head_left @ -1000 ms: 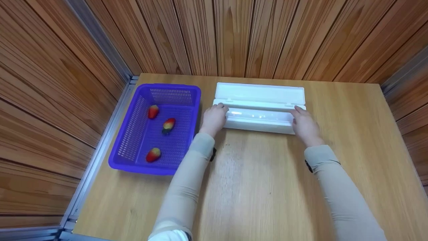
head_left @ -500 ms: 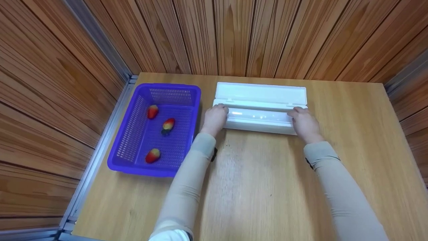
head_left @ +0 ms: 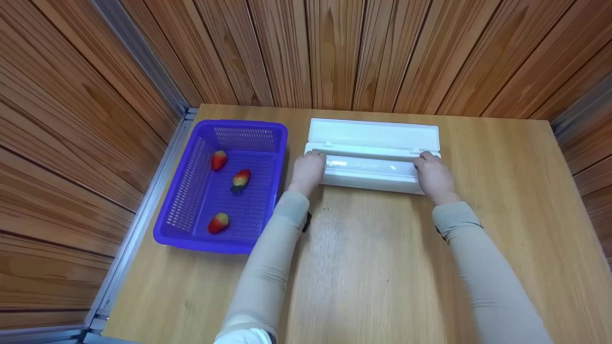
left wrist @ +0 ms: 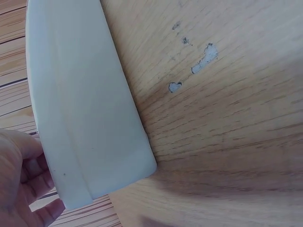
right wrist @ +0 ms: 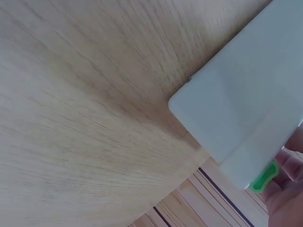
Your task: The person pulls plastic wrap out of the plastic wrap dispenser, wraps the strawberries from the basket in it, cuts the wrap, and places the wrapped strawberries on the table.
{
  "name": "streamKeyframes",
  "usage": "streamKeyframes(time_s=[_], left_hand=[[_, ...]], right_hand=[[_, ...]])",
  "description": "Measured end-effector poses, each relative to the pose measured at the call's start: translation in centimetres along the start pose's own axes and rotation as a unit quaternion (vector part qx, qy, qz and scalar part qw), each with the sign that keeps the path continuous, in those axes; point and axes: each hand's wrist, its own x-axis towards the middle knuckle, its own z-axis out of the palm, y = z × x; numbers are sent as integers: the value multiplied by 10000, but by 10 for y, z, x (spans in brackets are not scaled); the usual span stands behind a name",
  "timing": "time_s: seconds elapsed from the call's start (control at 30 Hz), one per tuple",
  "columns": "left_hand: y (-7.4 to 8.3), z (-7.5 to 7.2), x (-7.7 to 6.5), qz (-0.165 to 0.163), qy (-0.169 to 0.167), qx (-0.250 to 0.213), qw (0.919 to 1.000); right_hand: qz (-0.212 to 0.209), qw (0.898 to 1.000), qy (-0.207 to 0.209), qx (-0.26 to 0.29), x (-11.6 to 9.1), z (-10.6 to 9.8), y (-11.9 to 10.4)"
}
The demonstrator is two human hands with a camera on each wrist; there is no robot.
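Right of the purple basket [head_left: 205, 245] lies the white box [head_left: 373, 182], lid [head_left: 374, 135] tipped back. It looks light, stiff and slick, best held by its ends: the person's left hand [head_left: 307, 172] curls round the end nearest the basket, the right hand [head_left: 434, 177] round the farthest. The wooden table [head_left: 363, 267] is scuffed right of the basket; a plank wall [head_left: 382, 52] stands behind it.

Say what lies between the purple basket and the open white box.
In the head view: the left hand, gripping the white box, and wooden tabletop.
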Motion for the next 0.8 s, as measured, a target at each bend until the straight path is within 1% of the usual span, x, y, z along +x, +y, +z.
streamKeyframes(time_s=[0.17,0.3,0.43,0.53,0.67,0.8], left_hand=[[0,1,1,-196,-12,-137,9997],[0,2,3,-373,-13,-512,9980],[0,3,4,-489,-44,-861,9951],[-1,2,5,-526,-10,-925,9943],[0,1,4,-540,33,-898,9945],[0,1,5,-559,51,-869,9946]], right_hand=[[133,9998,-115,-15,1,1,1],[207,9995,-227,123,1,0,0],[107,9989,-311,322,1,-1,1],[91,9982,-321,502,1,-1,2],[196,9973,-305,642,1,-2,3],[180,9974,-141,680,2,-1,4]])
